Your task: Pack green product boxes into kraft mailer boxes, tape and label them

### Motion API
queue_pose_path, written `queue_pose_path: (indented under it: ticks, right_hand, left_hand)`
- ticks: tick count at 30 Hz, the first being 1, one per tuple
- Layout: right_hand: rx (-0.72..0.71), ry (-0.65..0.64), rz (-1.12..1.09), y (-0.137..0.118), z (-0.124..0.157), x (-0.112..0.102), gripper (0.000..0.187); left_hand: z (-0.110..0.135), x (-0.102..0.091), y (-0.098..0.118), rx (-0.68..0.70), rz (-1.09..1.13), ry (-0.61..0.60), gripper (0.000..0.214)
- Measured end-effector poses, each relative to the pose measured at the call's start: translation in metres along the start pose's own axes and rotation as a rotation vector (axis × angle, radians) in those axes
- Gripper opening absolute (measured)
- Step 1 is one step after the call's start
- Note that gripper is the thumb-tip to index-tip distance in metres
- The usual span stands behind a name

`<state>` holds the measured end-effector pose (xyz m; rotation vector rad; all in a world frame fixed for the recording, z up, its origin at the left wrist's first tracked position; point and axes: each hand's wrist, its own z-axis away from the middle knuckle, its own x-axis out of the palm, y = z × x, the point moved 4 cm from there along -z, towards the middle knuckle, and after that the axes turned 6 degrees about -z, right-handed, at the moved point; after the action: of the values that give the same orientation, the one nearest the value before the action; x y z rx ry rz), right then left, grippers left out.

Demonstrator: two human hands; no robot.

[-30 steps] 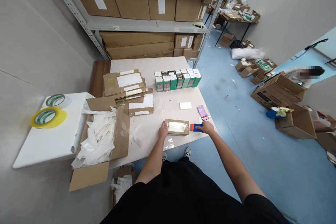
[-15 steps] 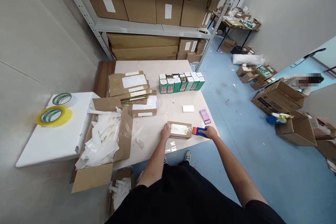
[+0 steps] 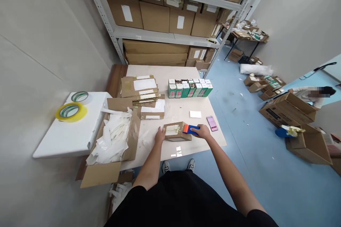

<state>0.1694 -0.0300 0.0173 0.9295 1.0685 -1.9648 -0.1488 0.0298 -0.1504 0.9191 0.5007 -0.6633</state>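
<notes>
A small cardboard box with a white label and clear tape lies near the table's front edge. My left hand holds its left end. My right hand is closed around a blue hand tool with an orange head; its exact kind is too small to make out. The orange head touches or nearly touches the box's right end. Just beyond the box lie a white card and a pink-screened phone.
Green-and-white boxes stand in rows behind. Flattened cardboard and an open carton of white scraps are at left, near tape rolls. A shelf rack rises behind; a person is among cartons at far right.
The blue tool has moved left onto or close against the box's right end. The box is turned slightly, showing more of that end. The camera view has shifted.
</notes>
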Motion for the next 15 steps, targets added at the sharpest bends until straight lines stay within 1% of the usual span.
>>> queue_pose_path:
  ticks: [2,5,8,10,12,15]
  right_hand:
    - [-0.025,-0.011,0.02,-0.026,-0.003,0.003,0.053]
    - [-0.077,-0.045,0.051,-0.065,-0.007,0.012,0.055]
    - [-0.113,-0.082,0.075,-0.107,-0.011,0.027,0.058]
    - [-0.131,-0.102,0.113,-0.134,-0.014,0.037,0.06]
    - [-0.15,-0.12,0.156,-0.158,-0.017,0.045,0.061]
    - [-0.178,-0.148,0.192,-0.18,-0.021,0.05,0.062]
  left_hand:
    - [0.002,-0.013,0.005,0.045,0.031,0.028,0.061]
    - [0.006,-0.034,0.021,0.182,0.136,0.052,0.049]
    - [0.01,-0.051,0.034,0.272,0.274,0.009,0.049]
    - [0.012,-0.056,0.037,0.295,0.324,-0.032,0.052]
    - [0.015,-0.058,0.033,0.28,0.369,-0.04,0.056]
    - [0.022,-0.054,0.021,0.226,0.415,-0.01,0.062]
